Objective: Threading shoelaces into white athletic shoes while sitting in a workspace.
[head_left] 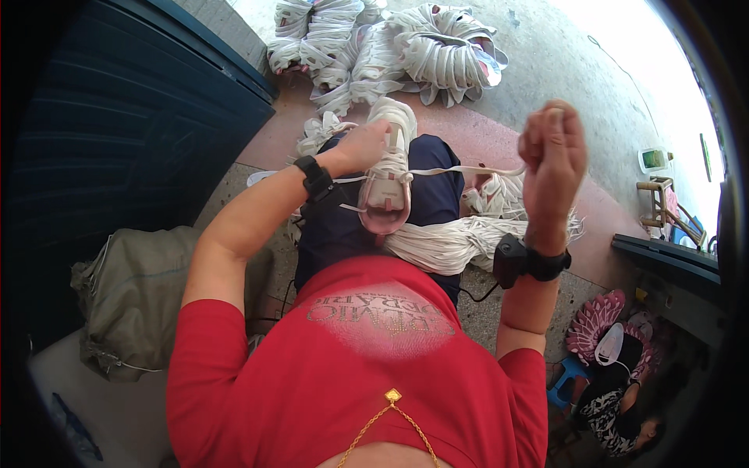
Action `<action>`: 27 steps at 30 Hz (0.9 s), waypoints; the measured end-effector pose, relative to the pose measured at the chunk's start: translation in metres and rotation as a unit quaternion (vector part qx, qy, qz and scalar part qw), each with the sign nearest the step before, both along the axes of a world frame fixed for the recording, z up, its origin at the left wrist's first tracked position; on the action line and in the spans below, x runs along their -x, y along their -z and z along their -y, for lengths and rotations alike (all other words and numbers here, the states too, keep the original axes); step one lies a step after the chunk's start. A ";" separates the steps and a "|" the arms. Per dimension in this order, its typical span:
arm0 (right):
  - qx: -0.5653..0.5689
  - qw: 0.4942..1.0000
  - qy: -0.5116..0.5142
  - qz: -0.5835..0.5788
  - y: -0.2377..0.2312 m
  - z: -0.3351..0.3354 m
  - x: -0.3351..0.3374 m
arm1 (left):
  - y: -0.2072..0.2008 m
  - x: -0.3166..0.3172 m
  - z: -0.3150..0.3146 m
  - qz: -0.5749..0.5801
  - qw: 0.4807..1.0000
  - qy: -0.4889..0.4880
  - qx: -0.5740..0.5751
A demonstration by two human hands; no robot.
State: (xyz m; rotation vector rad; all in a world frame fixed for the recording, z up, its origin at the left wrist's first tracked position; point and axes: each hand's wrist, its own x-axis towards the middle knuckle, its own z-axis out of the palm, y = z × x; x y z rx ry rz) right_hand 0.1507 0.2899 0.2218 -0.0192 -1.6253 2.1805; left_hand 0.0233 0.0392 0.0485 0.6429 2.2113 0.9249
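On my lap lies a white shoe upper (390, 168) with a pink lining at its heel opening, toe pointing away from me. My left hand (367, 147) is closed on its left side, fingers at the lacing area. A white shoelace (460, 169) runs taut from the upper to the right. My right hand (554, 148), raised well out to the right, grips this lace in a fist. A second, short lace end (353, 208) sticks out left of the upper. Across my right thigh is a thick bundle of white laces (445, 243).
Stacked white uppers (382, 54) lie on the floor ahead, with more uppers (499, 195) beside my right knee. A dark blue door (140, 132) and a grey-green sack (148, 296) stand left. To the right are a wooden stool (669, 204) and, lower, another person (616, 417) by pink uppers (597, 324).
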 end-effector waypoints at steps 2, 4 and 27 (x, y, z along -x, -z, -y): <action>-0.110 0.978 -0.050 0.167 0.057 0.027 0.006 | 0.001 0.002 0.022 -0.009 0.999 0.028 0.018; -0.256 0.927 -0.141 0.234 0.122 0.060 0.005 | -0.004 -0.003 0.030 0.017 0.999 0.035 0.016; 0.422 0.861 -0.269 0.090 -0.048 0.056 0.017 | -0.013 0.005 0.039 0.342 0.924 -0.172 -0.015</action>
